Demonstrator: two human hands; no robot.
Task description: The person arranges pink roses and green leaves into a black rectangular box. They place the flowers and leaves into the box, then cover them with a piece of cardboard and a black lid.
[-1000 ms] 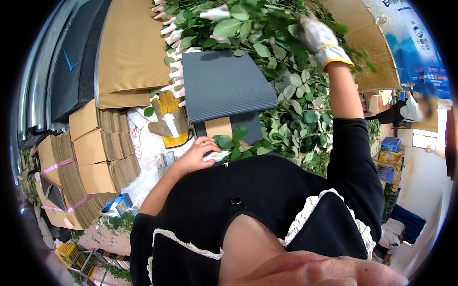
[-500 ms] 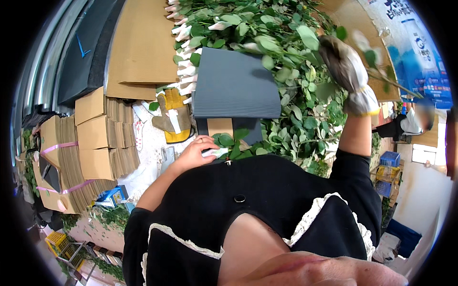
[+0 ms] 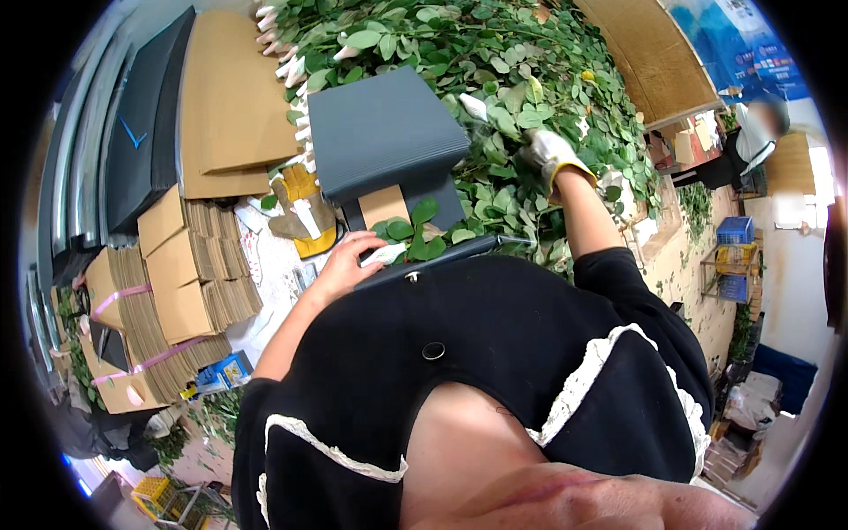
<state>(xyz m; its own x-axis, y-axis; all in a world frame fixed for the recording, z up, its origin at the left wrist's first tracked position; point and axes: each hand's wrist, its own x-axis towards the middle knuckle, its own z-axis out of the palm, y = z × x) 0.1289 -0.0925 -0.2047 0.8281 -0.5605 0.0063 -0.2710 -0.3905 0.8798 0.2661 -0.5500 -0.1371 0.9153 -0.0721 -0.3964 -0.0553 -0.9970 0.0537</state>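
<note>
My bare left hand is closed around a white-wrapped flower bud with green leaves beside it, close to my chest. Just beyond lies a dark grey corrugated sheet, bent over at its near edge, with a tan cardboard piece under it. My right hand, in a grey and white work glove with a yellow cuff, reaches low over a heap of leafy stems. Its fingers are smeared by motion, and whether they grip a stem is unclear. Another wrapped bud lies left of the glove.
A row of white-wrapped buds lines the heap's left side. Further left are a yellow and grey glove, stacked folded cardboard and tan sheets. A cardboard wall borders the right; a person stands beyond.
My right hand has come down and left from a raised spot at the right, where blurred leaves and a stem showed around it. My left hand keeps its hold on the bud.
</note>
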